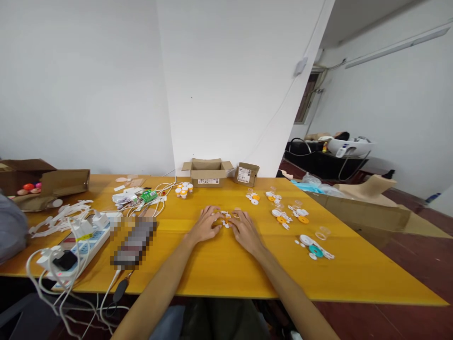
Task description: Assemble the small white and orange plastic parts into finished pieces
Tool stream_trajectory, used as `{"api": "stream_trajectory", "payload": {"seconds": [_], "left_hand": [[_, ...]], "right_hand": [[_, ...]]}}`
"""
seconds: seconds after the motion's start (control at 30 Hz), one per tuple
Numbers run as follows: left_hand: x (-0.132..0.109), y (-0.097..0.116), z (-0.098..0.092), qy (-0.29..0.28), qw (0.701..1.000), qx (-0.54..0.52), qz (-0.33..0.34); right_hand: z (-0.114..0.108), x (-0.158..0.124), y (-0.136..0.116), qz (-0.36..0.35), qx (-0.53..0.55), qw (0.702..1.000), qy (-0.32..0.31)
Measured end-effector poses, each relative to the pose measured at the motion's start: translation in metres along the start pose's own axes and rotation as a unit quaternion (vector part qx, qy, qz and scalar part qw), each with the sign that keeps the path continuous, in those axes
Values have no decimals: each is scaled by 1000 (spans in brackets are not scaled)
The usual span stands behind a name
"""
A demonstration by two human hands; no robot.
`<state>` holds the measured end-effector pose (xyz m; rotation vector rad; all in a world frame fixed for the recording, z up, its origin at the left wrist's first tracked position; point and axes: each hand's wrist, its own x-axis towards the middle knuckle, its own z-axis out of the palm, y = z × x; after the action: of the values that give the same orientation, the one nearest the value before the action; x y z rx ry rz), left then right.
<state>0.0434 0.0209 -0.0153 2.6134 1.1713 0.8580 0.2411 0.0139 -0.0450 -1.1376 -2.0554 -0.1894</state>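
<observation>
Between my two hands lies a small cluster of white plastic parts (pixel 227 225) with a bit of orange, on the yellow table (pixel 226 269). On its left side, my left hand (pixel 206 226) rests with fingers spread and thumb apart, fingertips at the edge of the cluster. My right hand (pixel 247 232) curves in from the right, its fingers apart and also reaching the edge of the parts. Neither hand visibly grips a piece, though the fingertips partly cover the cluster. Just behind my right fingers a clear ring (pixel 237 209) is partly visible.
Several groups of parts lie to the right, one with a teal disc (pixel 316 251). Orange-and-white capped pieces (pixel 184 190) stand near an open cardboard box (pixel 208 178) and a smaller box (pixel 247 174). Leftward are a power strip (pixel 88 248), a blurred-out phone (pixel 134 243) and tangled cables.
</observation>
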Motion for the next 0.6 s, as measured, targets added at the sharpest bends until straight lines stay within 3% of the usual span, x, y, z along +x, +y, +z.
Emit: {"api": "stream_trajectory", "payload": {"seconds": [0.47, 0.6], "left_hand": [[0, 9, -5, -27, 998, 47, 15], [0, 10, -7, -24, 999, 40, 16]], "right_hand": [[-13, -2, -8, 80, -8, 995, -63], [-14, -2, -7, 96, 4, 994, -51]]}}
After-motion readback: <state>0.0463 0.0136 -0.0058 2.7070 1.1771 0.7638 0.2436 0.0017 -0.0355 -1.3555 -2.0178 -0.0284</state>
